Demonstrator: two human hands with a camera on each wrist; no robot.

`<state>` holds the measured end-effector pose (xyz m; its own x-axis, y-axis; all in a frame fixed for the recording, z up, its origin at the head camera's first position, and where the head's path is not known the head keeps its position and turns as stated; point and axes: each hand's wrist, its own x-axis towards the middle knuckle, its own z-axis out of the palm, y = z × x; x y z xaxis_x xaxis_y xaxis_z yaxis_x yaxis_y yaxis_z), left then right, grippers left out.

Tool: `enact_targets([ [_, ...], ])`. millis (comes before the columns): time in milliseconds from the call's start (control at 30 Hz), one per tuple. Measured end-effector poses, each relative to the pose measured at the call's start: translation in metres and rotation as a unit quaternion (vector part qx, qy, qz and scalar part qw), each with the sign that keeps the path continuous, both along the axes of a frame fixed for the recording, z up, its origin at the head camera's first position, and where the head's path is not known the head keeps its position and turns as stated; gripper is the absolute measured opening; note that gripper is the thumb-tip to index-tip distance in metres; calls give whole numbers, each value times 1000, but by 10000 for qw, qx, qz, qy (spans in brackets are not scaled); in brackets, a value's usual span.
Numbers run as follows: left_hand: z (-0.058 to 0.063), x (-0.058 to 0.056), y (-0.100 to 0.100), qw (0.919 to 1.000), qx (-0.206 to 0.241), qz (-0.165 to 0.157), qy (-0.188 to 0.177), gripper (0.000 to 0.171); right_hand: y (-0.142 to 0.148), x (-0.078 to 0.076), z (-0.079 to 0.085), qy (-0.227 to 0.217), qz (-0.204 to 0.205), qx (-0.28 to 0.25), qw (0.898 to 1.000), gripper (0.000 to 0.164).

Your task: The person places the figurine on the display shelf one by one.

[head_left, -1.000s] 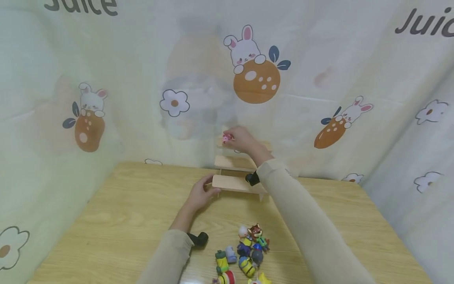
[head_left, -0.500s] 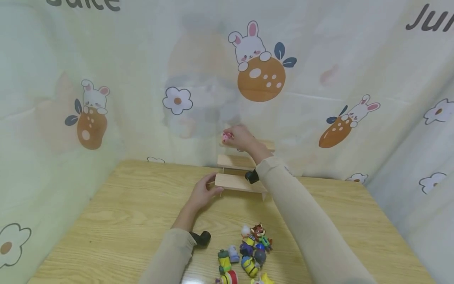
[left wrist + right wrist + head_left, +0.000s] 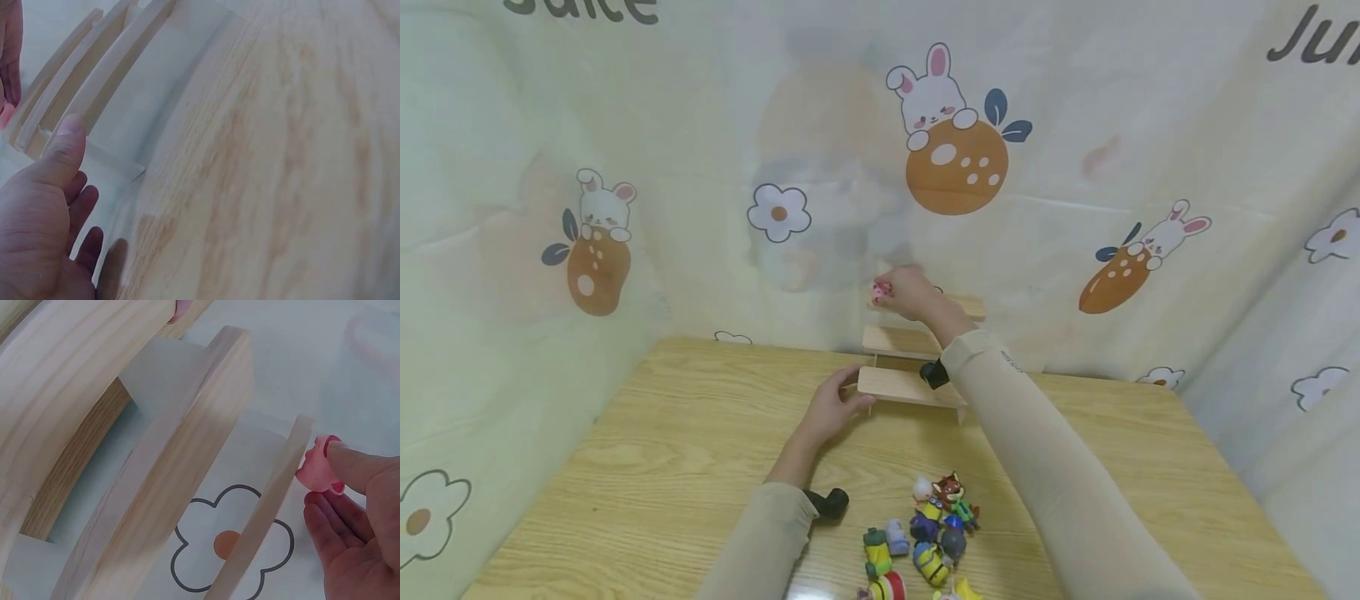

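Note:
A three-tier wooden display shelf [image 3: 895, 384] stands on the table against the backdrop. My left hand [image 3: 832, 408] holds the left end of its lowest tier; in the left wrist view the thumb [image 3: 70, 134] lies on the tier's edge, with the fingers below. My right hand [image 3: 912, 293] pinches a small pink toy figure [image 3: 320, 467] at the left end of the top tier. In the right wrist view the figure touches or nearly touches that tier's edge. Its face and details are mostly hidden by the fingers.
Several toy figures lie in a cluster nearer the front of the table, among them a fox figure [image 3: 955, 498], a blue-and-yellow figure [image 3: 931, 563] and a green-and-yellow figure [image 3: 877, 552]. A printed curtain [image 3: 820, 125] hangs behind the shelf.
The head view has shifted slightly, so the whole scene sits a little further right. Both hands keep their places at the shelf, and the pink figure stays in the right hand.

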<state>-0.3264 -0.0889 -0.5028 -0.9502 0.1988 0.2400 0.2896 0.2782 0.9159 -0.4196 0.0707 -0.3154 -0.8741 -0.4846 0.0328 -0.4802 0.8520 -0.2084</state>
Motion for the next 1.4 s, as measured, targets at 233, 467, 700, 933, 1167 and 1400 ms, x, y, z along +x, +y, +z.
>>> enact_targets([
  [233, 0, 1, 0, 9999, -100, 22, -77, 62, 0, 2, -2, 179, 97, -28, 9998, 38],
  [467, -1, 1, 1, 9999, -127, -13, -37, 63, 0, 4, -3, 400, 182, -5, 9990, 36],
  [700, 0, 2, 1, 9999, -129, -41, 49, 62, 1, 4, -4, 507, 216, -36, 9985, 36],
  [933, 2, 3, -1, 9998, -132, 7, 128, 60, 0, 1, -6, 650, 271, -98, 9975, 36],
  [1167, -1, 3, 1, 9998, -188, 25, 63, 60, 11, 5, -7, 280, 77, -537, 9981, 47],
  [1400, 1, 3, 0, 9999, -128, 56, -41, 63, 32, 26, -3, 330, 88, -1780, 9834, 47],
])
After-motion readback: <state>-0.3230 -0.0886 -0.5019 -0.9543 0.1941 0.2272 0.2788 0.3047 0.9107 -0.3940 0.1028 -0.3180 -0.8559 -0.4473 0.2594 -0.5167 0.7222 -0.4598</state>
